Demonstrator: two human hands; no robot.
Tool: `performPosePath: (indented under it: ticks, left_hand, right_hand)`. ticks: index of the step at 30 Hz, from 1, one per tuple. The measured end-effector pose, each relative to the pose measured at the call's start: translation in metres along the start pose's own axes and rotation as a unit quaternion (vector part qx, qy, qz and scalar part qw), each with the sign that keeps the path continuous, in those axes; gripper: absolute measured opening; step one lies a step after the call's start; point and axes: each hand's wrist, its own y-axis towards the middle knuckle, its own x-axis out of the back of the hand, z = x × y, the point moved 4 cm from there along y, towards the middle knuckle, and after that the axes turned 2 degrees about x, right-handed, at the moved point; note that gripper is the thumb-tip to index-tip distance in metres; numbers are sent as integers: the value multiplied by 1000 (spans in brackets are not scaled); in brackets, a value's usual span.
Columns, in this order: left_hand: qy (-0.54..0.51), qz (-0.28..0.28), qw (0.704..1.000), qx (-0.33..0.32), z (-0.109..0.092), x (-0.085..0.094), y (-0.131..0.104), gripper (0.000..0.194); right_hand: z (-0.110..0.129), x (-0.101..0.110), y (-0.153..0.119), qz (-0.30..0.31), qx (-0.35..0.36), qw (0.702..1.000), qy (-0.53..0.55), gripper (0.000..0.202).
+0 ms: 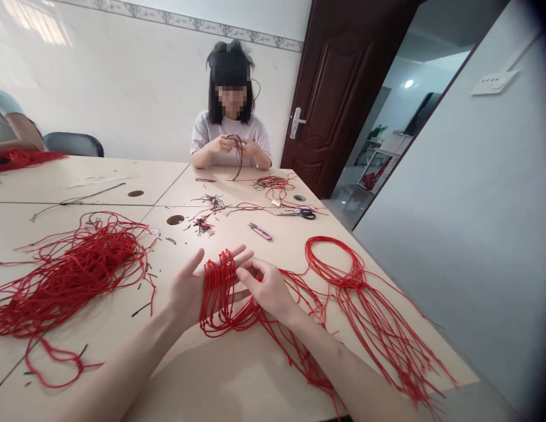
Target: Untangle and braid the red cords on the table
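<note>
Red braided cord loops (216,281) hang side by side across my left hand (187,290), whose palm faces up. Its fingers stretch out through the loops and the thumb stands apart. My right hand (270,290) is bent close to the left fingertips, thumb and index pinched at the cord there. The exact spot of that pinch is partly hidden. From the loops, long red cord tails (294,351) run under my right forearm and trail over the table.
A tangled red cord heap (88,275) lies left, a coiled red cord bundle (334,258) right. Ahead are thread snips (259,231), black-handled scissors (304,214) and cord scraps (204,224). Across the table (237,375), a person (231,138) handles dark cord; another sits far left.
</note>
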Motion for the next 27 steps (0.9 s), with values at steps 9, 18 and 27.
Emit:
performPosePath:
  ticks: [9, 18, 27]
  left_hand:
    - [10, 16, 1000, 5, 1, 1, 0, 64]
    - [-16, -10, 1000, 4, 6, 5, -3, 61]
    - [-14, -25, 1000, 11, 9, 12, -4, 61]
  right_hand:
    - [-1, -1, -1, 5, -11, 1000, -11, 18]
    - [-3, -2, -5, 5, -19, 1000, 8, 23]
    - [-3, -4, -6, 23, -32, 999, 6, 26]
